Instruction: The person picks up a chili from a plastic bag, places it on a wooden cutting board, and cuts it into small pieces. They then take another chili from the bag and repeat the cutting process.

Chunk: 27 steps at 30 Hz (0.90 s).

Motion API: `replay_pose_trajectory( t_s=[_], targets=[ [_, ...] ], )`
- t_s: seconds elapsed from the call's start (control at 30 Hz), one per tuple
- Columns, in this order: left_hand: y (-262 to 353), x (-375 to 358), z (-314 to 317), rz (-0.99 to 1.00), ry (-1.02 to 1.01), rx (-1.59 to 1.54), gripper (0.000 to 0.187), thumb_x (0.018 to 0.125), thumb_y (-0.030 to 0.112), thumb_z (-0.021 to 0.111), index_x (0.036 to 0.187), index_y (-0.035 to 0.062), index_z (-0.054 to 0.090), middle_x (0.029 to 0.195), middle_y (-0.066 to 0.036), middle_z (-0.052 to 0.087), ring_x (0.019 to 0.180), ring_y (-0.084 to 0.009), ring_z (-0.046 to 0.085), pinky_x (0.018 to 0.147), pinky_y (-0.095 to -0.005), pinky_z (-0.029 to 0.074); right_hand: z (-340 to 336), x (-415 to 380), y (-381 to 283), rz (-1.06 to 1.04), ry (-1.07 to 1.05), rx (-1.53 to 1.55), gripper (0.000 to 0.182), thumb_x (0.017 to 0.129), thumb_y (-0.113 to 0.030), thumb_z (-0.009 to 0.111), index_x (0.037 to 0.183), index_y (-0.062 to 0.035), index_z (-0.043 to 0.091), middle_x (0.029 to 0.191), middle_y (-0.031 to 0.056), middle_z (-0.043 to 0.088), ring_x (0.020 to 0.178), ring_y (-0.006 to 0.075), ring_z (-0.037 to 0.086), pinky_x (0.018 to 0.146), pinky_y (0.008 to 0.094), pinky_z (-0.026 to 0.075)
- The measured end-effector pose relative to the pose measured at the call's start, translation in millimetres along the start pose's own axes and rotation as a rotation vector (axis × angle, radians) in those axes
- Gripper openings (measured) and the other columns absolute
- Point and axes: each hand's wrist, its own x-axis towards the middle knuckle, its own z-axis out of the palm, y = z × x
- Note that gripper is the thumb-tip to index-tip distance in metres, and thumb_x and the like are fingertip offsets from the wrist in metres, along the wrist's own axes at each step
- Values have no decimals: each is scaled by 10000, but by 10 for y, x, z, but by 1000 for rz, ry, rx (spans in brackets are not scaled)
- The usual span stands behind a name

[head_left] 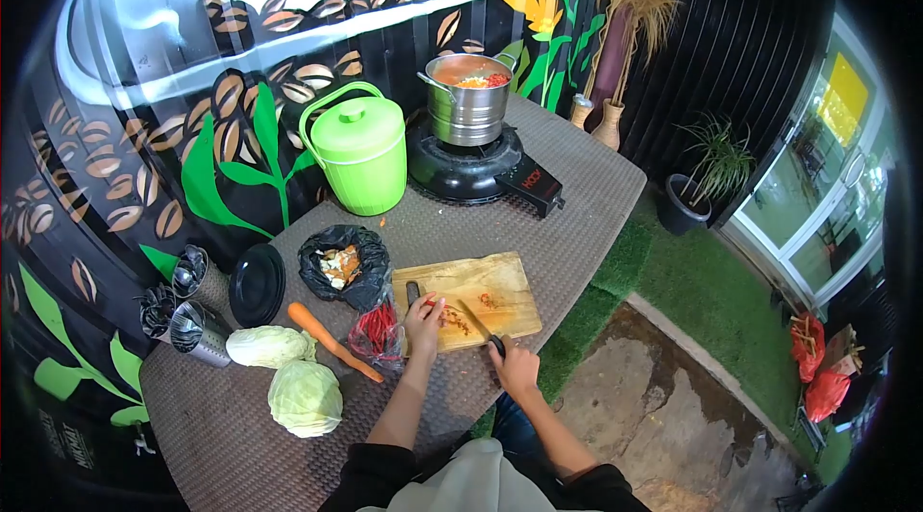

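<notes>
On a wooden cutting board (510, 281), my right hand (517, 365) is wrapped round the black handle of a knife (475, 319), its blade pointing up and left over the wood. My left hand (423, 323) presses its fingers on red chilies at the board's left part. Chopped red chili pieces (458, 322) lie between the hand and the blade, with a few more further right. Just left of the board, a clear plastic bag of red chilies (376, 330) rests on the table. A second dark handle (412, 292) shows above my left hand.
A steel pot (468, 100) stands on a black portable stove (463, 166), beside a lidded green bucket (359, 151). Leftward are a black waste bag (344, 257), a carrot (333, 343), cabbages (306, 399), black plates (257, 283) and utensil holders (200, 331) on the woven-textured table (240, 445).
</notes>
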Motion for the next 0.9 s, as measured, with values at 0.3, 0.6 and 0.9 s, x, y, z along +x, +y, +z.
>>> replay_pose_trajectory(
  t_s=[0.3, 0.6, 0.9],
  targets=[
    [17, -26, 29, -7, -77, 70, 450, 871, 83, 668, 1286, 34, 504, 885, -23, 621, 766, -77, 560, 625, -215, 460, 34, -9, 36, -46, 23, 6, 295, 914, -379, 538, 901, -86, 574, 635, 167, 624, 582, 349, 631, 526, 445, 496],
    [-15, -24, 23, 26, -102, 30, 353, 909, 105, 619, 1240, 9, 542, 914, -28, 640, 772, -72, 570, 634, -206, 479, -36, -7, 142, -14, 87, 41, 304, 895, -384, 562, 907, -83, 601, 628, 184, 627, 584, 357, 635, 536, 455, 500],
    [-30, -27, 97, 86, -6, 141, 227, 922, 141, 610, 1075, -26, 610, 772, -19, 599, 597, -63, 506, 513, -211, 411, -166, 111, 417, -9, 119, 113, 304, 862, -364, 619, 890, -63, 649, 642, 178, 630, 579, 347, 631, 538, 431, 500]
  ],
)
